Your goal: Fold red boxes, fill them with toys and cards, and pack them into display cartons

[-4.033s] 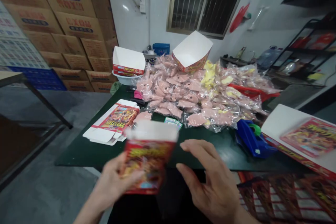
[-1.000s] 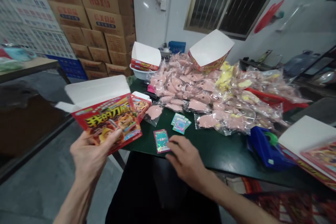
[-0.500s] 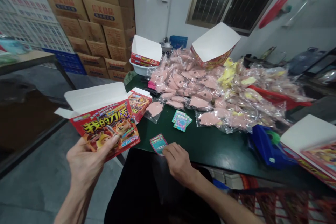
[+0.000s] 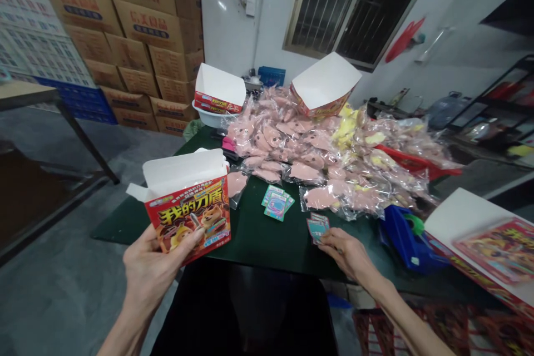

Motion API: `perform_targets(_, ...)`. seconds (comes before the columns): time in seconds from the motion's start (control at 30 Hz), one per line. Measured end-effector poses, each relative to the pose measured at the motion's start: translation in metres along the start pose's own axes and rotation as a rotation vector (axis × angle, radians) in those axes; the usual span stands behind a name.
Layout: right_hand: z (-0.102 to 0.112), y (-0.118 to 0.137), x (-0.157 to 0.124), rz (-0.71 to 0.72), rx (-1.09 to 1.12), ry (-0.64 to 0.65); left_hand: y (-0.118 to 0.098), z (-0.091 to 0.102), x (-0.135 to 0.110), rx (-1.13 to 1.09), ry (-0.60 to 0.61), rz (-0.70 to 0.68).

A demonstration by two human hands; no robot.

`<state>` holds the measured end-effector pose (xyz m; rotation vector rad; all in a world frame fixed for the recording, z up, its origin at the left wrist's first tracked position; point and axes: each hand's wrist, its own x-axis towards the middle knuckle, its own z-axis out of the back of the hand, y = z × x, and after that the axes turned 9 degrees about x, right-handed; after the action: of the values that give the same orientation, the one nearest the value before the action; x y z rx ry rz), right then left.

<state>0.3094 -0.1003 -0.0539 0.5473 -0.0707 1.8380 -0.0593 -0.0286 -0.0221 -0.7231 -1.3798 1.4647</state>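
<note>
Left hand: I have my left hand (image 4: 152,272) at the near left, just off the worktop's edge, holding up a red printed box (image 4: 187,214) with its white flaps open.
Left fingers: they are clamped on the lower corner of the box, with the thumb (image 4: 194,236) lying across its printed front.
Right hand: my right hand (image 4: 348,253) is at the near right, over the worktop (image 4: 267,245), with a small teal card (image 4: 317,228) at its fingertips.
Right fingers: they are pinched together on the card's lower edge, and the card tilts up off the worktop.
Nearby: a small pile of shiny cards (image 4: 277,203) lies on the worktop between my hands, further away. A bagged pink piece (image 4: 237,183) sits just right of the box.
Far side: a big heap of bagged pink and yellow pieces (image 4: 308,161) covers the far part of the worktop. An open white carton (image 4: 323,86) sits on top of it, and a white bowl (image 4: 208,117) with another carton stands at its left end.
Right side: I see a blue tape dispenser (image 4: 406,239) beside a flat printed box sheet (image 4: 471,233).
Background: brown cardboard boxes (image 4: 137,28) are stacked at the far left, and a barred window (image 4: 334,5) is set in the far wall.
</note>
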Motion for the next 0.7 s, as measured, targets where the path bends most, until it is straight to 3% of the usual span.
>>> perform_targets(0.1, 0.004, -0.002, 0.000, -0.008, 0.075, 0.121, -0.004, 0.000, 0.000, -0.032, 0.022, 0.054)
perform_targets(0.17, 0.008, -0.001, 0.004, 0.014, 0.015, 0.118, -0.005, 0.000, 0.000, -0.040, 0.016, 0.087)
perform_targets(0.23, 0.012, 0.001, 0.012, 0.045, -0.129, -0.023, -0.004, -0.001, -0.001, -0.039, 0.016, 0.097)
perform_targets(0.33, 0.017, 0.010, 0.040, 0.107, -0.376, -0.337, -0.002, -0.002, -0.002, -0.034, 0.040, 0.069)
perform_targets(0.4, 0.020, 0.022, 0.065, 0.145, -0.439, -0.390, -0.003, -0.003, -0.004, -0.039, 0.047, 0.040)
perform_targets(0.57, 0.005, 0.057, 0.113, 0.195, -0.317, 0.070, -0.010, -0.004, -0.006, -0.036, 0.011, 0.004)
perform_targets(0.7, -0.025, 0.052, 0.121, 0.205, -0.219, 0.186, -0.006, 0.001, -0.004, -0.049, 0.013, 0.030)
